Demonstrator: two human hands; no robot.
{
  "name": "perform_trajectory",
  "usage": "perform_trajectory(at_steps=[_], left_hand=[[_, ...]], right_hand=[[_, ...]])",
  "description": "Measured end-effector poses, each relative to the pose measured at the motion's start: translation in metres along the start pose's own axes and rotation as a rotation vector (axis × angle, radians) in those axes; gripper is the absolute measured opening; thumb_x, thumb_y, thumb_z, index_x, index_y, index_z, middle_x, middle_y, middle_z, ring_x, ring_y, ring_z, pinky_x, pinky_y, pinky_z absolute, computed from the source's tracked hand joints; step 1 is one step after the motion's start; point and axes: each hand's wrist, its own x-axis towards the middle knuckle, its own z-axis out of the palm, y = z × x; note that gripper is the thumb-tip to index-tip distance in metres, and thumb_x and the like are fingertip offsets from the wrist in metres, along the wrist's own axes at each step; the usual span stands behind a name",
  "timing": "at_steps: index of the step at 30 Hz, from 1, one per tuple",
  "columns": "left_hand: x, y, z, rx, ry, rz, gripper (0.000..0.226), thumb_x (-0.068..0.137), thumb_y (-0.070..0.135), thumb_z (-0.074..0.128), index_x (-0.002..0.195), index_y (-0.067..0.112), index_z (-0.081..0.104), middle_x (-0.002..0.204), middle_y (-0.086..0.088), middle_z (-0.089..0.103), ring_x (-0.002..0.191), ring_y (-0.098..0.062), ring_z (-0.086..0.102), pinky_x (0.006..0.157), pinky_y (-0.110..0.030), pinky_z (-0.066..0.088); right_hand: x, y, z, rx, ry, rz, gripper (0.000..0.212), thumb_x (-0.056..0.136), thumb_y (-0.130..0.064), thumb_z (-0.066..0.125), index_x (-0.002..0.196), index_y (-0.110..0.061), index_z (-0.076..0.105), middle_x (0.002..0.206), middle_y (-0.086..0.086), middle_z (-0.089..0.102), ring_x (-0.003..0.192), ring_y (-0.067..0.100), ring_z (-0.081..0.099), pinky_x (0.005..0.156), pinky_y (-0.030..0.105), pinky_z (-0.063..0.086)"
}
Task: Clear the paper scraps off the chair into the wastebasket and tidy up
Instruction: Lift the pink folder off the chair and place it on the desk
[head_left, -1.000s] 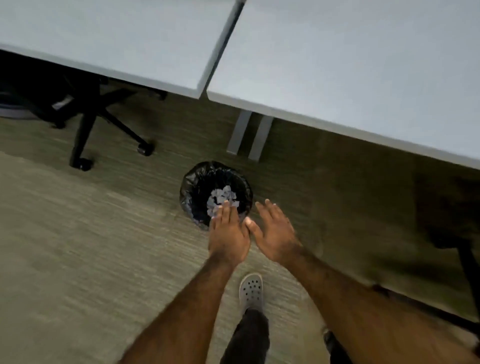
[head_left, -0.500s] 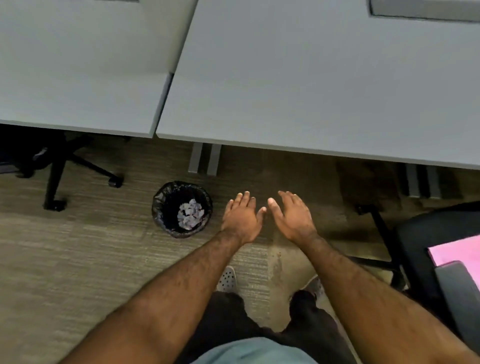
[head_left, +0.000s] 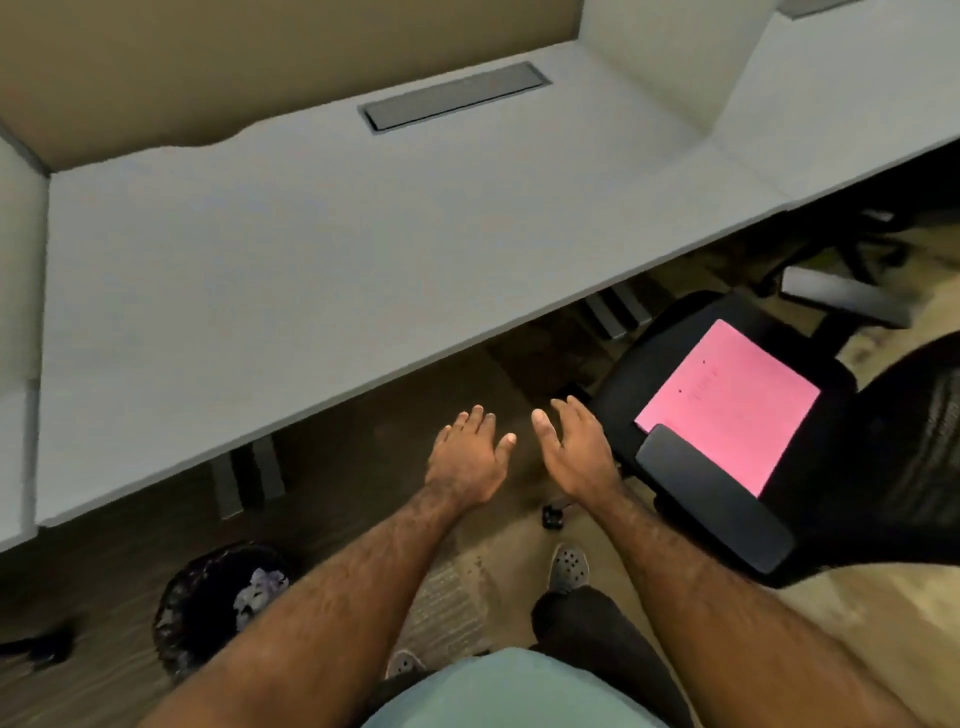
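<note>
A black-lined wastebasket (head_left: 208, 597) stands on the carpet at the lower left, with pale paper scraps (head_left: 262, 587) inside it. A black office chair (head_left: 649, 374) stands at the right, a pink sheet of paper (head_left: 727, 410) lying on its seat. My left hand (head_left: 467, 457) and my right hand (head_left: 576, 452) hover side by side over the floor between basket and chair, fingers straight, both empty. My right hand is just left of the chair's seat. The chair's near armrest (head_left: 717, 499) covers a corner of the pink sheet.
A long grey desk (head_left: 291, 270) runs across the view ahead, its edge just beyond my hands, with a cable tray lid (head_left: 457, 96) at the back. Another chair (head_left: 852, 291) stands under the desk at the far right. My feet (head_left: 569, 566) are on the carpet below my hands.
The view has swung right and up: the wastebasket slid to the lower left and the chair with the pink sheet came into full view. Both hands moved away from the basket, staying empty.
</note>
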Motion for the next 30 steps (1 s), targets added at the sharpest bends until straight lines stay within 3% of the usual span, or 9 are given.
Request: perform_trajectory(at_steps=[6, 13, 18, 22, 30], left_hand=[[0.063, 0.087, -0.001, 0.038, -0.076, 0.149, 0.062, 0.099, 0.051, 0.032, 0.149, 0.014, 0.03, 0.158, -0.007, 0.028, 0.145, -0.024, 0.025, 0.118, -0.044, 0.026], [0.135, 0.172, 0.024, 0.004, -0.138, 0.223, 0.062, 0.096, 0.046, 0.045, 0.148, 0.015, 0.03, 0.156, -0.005, 0.033, 0.141, -0.023, 0.034, 0.114, -0.042, 0.033], [0.184, 0.217, 0.057, 0.046, -0.165, 0.244, 0.063, 0.094, 0.045, 0.05, 0.147, 0.016, 0.033, 0.153, -0.005, 0.038, 0.139, -0.025, 0.038, 0.115, -0.042, 0.032], [0.222, 0.239, 0.084, 0.193, -0.263, 0.297, 0.065, 0.093, 0.045, 0.052, 0.146, 0.013, 0.032, 0.15, -0.008, 0.042, 0.136, -0.027, 0.042, 0.115, -0.044, 0.03], [0.277, 0.256, 0.14, -0.044, -0.432, 0.053, 0.052, 0.09, 0.032, 0.061, 0.135, 0.012, 0.043, 0.135, -0.01, 0.057, 0.119, -0.031, 0.056, 0.094, -0.038, 0.047]], right_hand=[[0.03, 0.062, -0.058, 0.113, 0.14, 0.183, 0.064, 0.096, -0.06, 0.035, 0.146, -0.02, 0.038, 0.157, 0.005, 0.032, 0.145, 0.024, 0.028, 0.115, 0.041, 0.025], [0.06, 0.136, -0.109, 0.25, 0.334, 0.375, 0.058, 0.097, -0.053, 0.042, 0.143, -0.017, 0.041, 0.149, 0.006, 0.044, 0.135, 0.025, 0.043, 0.11, 0.043, 0.038], [0.078, 0.194, -0.127, 0.326, 0.377, 0.579, 0.058, 0.096, -0.052, 0.047, 0.144, -0.018, 0.039, 0.149, 0.005, 0.043, 0.131, 0.028, 0.047, 0.101, 0.045, 0.045], [0.09, 0.248, -0.131, 0.339, 0.366, 0.751, 0.059, 0.095, -0.042, 0.056, 0.143, -0.011, 0.041, 0.15, 0.01, 0.04, 0.132, 0.031, 0.045, 0.104, 0.04, 0.041], [0.107, 0.333, -0.11, 0.477, 0.259, 1.09, 0.075, 0.09, -0.033, 0.065, 0.15, -0.007, 0.027, 0.152, 0.016, 0.035, 0.133, 0.036, 0.043, 0.104, 0.044, 0.043]])
